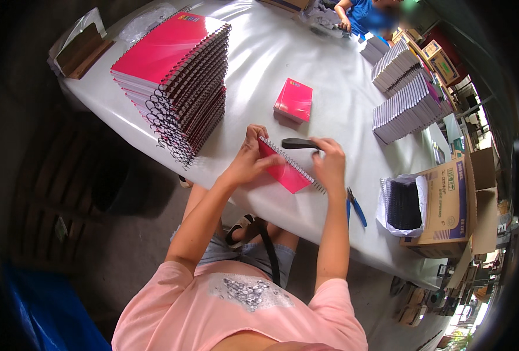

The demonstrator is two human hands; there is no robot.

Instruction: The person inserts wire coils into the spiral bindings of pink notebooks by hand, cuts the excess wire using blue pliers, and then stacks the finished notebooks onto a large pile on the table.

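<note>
Notebook (285,175) | likely light, bendy cover (294,185), springy coil (298,165); hold cover edge | left hand (256,157) grasps it, right hand (329,162) clasps black tool (298,143) | pliers (358,210) at four o'clock

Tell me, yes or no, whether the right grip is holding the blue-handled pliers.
No, the right grip holds a dark elongated object, while the blue-handled pliers lie on the white-covered table.

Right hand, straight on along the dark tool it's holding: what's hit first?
Probably the wire coil of the red notebook, at its upper end beside the left hand. The right hand aims the dark tool there, but height is unclear; it may pass above.
</note>
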